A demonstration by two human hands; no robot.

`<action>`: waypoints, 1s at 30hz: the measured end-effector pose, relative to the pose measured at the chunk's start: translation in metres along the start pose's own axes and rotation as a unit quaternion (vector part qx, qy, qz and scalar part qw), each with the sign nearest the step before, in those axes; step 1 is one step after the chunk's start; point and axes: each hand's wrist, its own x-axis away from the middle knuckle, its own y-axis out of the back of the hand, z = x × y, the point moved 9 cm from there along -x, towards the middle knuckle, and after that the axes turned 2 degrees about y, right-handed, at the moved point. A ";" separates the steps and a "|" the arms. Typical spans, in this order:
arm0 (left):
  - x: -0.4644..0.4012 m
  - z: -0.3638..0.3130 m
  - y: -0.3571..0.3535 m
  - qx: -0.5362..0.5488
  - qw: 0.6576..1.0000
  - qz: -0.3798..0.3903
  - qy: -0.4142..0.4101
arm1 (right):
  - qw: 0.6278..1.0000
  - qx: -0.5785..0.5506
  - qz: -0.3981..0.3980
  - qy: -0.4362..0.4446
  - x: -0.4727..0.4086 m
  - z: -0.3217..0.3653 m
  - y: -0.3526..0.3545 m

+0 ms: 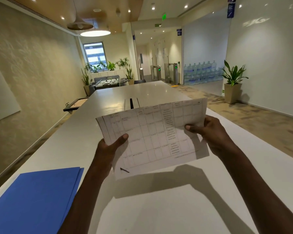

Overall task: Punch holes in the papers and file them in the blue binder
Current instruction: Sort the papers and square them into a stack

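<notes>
I hold a stack of white papers [152, 134] printed with a table grid, lifted above the white table [176, 208] and tilted toward me. My left hand [112, 146] grips the stack's lower left edge, thumb on top. At the right edge, my right hand [205, 127] pinches the papers with its thumb on the printed face. The blue binder [34, 198] lies shut and flat on the table at the lower left, apart from both hands. No hole punch is in view.
The long white table runs away from me, with a dark cable slot [132, 103] in its middle. A foosball table [107, 82] and potted plants stand at the far end. Another potted plant [232, 81] stands on the floor at the right.
</notes>
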 end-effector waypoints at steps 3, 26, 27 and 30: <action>0.004 0.011 -0.013 -0.031 0.999 0.009 0.010 | 0.996 0.034 -0.079 0.009 0.007 -0.015 0.005; 0.009 0.100 -0.010 -0.108 0.988 -0.099 0.053 | 0.994 0.053 -0.070 -0.062 0.042 -0.124 -0.022; 0.009 0.101 -0.010 -0.122 0.986 -0.097 0.052 | 0.994 0.057 -0.072 -0.063 0.042 -0.129 -0.022; 0.011 0.108 -0.010 -0.166 0.980 -0.094 0.049 | 0.990 0.083 -0.079 -0.086 0.050 -0.150 -0.021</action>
